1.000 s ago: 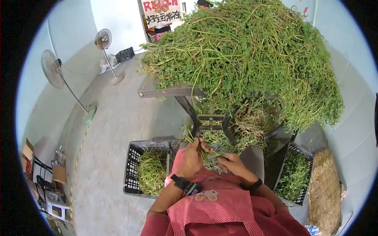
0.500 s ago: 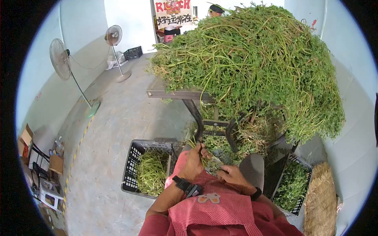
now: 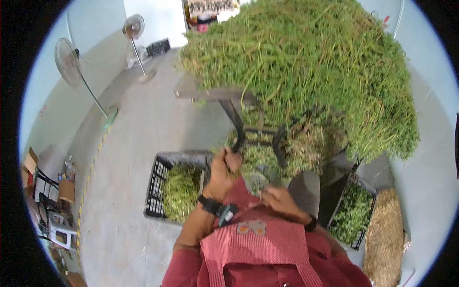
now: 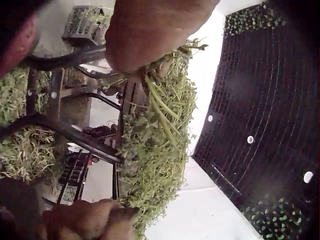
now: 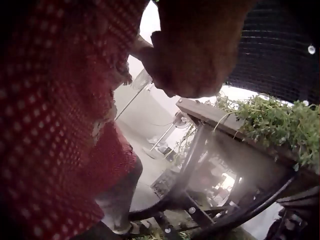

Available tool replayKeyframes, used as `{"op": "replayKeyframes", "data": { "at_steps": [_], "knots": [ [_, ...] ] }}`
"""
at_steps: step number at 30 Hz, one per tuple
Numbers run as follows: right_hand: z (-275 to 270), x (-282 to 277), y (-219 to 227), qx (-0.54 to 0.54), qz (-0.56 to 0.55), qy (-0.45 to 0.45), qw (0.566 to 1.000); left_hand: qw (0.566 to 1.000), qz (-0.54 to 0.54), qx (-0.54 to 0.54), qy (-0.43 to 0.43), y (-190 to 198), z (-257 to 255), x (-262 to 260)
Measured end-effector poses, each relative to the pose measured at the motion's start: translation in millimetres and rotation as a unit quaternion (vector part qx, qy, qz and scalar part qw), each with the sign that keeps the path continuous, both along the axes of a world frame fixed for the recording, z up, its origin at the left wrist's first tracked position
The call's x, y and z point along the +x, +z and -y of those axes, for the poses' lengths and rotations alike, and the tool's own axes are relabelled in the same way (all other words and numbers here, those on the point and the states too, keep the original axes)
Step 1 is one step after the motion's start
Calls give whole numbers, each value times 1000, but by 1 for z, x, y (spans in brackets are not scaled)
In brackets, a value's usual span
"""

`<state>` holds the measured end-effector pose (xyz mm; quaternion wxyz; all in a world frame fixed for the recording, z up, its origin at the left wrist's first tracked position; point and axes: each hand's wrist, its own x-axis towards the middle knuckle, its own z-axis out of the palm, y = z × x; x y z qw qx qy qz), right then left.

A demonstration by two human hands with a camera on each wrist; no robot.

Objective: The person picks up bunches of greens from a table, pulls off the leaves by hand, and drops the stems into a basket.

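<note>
The left hand (image 3: pixel 222 176) is raised over the left thigh, right of the left crate; in the left wrist view its fingers (image 4: pixel 155 37) curl round a few green stems (image 4: pixel 162 107), whose ends stick out below them. Lower and to the right, the right hand (image 3: pixel 283 203) is held over the lap with bent fingers, apart from the left hand. It appears at the bottom of the left wrist view with a small dark bit at its fingertips, too unclear to name. The right wrist view shows this hand (image 5: pixel 195 60) dark, its fingertips hidden.
A big heap of greens (image 3: pixel 306 62) covers the table (image 3: pixel 186 90) in front. A black crate (image 3: pixel 153 191) of stems stands on the left, another crate of greens (image 3: pixel 354 210) on the right beside a straw bundle (image 3: pixel 385 234). Two fans (image 3: pixel 67 62) stand back left.
The hands have moved a little farther apart, the left one up and to the left. The head view has tilted, so the table and crates sit higher in it.
</note>
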<state>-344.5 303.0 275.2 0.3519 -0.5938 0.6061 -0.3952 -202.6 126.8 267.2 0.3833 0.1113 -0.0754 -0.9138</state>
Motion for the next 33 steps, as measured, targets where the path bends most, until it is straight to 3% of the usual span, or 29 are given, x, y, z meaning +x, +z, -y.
{"op": "replayKeyframes", "data": {
  "at_steps": [3,8,13,15,18,21,24,28,30,33],
  "knots": [
    [6,-1,7,44,106,-43,992,995,-85,34,27,7,12,13],
    [19,-3,20,-17,139,-8,990,992,-75,91,43,15,1,7],
    [29,0,24,-34,113,-12,993,994,-43,98,37,11,-2,3],
    [32,3,20,-78,58,-39,994,997,-50,52,22,10,-6,1],
    [37,8,26,-75,7,-70,995,996,-45,76,10,10,-8,-2],
    [43,8,25,-27,28,-79,996,998,18,53,28,16,-15,-7],
    [48,4,9,-86,20,-94,992,999,10,41,5,11,-15,-8],
    [46,3,10,-57,43,-64,995,999,8,26,23,4,-15,-8],
    [44,3,18,54,292,-60,953,997,62,33,25,10,-21,-14],
    [44,-2,12,75,300,-37,950,995,93,26,24,10,-25,-19]
  ]
}}
